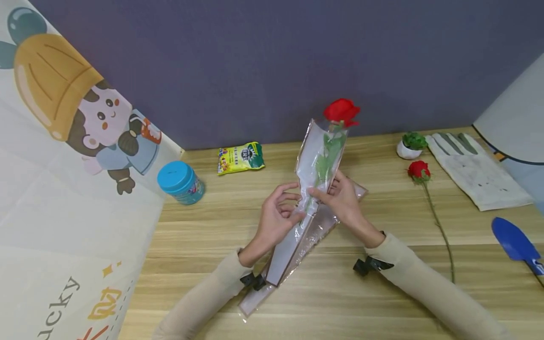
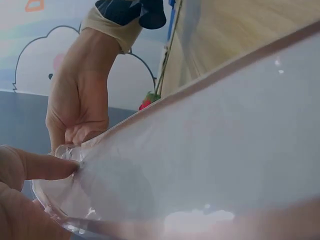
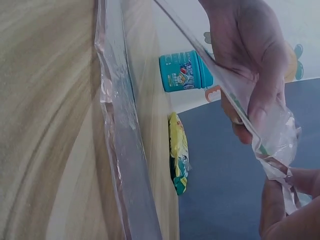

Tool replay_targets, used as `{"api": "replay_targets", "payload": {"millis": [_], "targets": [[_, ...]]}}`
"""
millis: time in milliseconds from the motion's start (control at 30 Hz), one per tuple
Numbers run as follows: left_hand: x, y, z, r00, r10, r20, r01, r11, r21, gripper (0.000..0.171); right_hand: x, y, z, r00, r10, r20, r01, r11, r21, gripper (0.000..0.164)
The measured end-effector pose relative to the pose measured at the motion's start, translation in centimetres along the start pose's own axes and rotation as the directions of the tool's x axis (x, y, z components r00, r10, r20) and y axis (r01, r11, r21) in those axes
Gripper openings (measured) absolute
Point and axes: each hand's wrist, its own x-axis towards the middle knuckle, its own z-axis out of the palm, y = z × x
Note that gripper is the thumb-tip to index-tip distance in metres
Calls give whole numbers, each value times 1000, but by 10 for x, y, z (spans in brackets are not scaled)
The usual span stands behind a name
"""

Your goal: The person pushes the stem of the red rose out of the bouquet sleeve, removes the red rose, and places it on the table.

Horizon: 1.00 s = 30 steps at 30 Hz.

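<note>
A red rose (image 1: pixel 341 111) stands in a clear flower sleeve (image 1: pixel 315 153) with a white back and pinkish-brown edges; its bloom sticks out at the top. My right hand (image 1: pixel 342 200) pinches the sleeve's right side, thumb in front. Lower on the left edge, my left hand (image 1: pixel 280 215) grips the sleeve between thumb and curled fingers. In the right wrist view the left hand's thumb (image 3: pixel 265 95) presses the gathered film, close to the right hand (image 3: pixel 295 205). A second flower sleeve (image 1: pixel 320 226) lies flat on the table beneath.
At the left stand a blue-lidded jar (image 1: pixel 180 183) and a yellow-green packet (image 1: pixel 241 158). On the right lie another red rose (image 1: pixel 419 171), a small potted plant (image 1: pixel 411 145), white-grey gloves (image 1: pixel 476 170) and a blue trowel (image 1: pixel 515 240). A dark panel (image 1: pixel 272 71) borders the wooden table's back.
</note>
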Motion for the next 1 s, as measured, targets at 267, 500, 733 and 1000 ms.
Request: {"api": "replay_targets", "payload": {"millis": [267, 500, 733, 1000], "targets": [[3, 0, -1, 999, 40, -13, -41, 997, -62, 65, -5, 3, 5, 1000, -12, -10, 11, 999, -45, 69], [2, -1, -2, 999, 45, 17, -44, 999, -30, 65, -5, 1, 4, 999, -29, -15, 28, 999, -39, 68], [-2, -3, -3, 996, 64, 64, -67, 997, 45, 68, 0, 0, -1, 999, -28, -36, 26, 999, -39, 66], [-7, -5, -4, 991, 65, 115, -81, 987, 142, 79, 7, -3, -8, 997, -16, -73, 10, 996, -84, 61]]}}
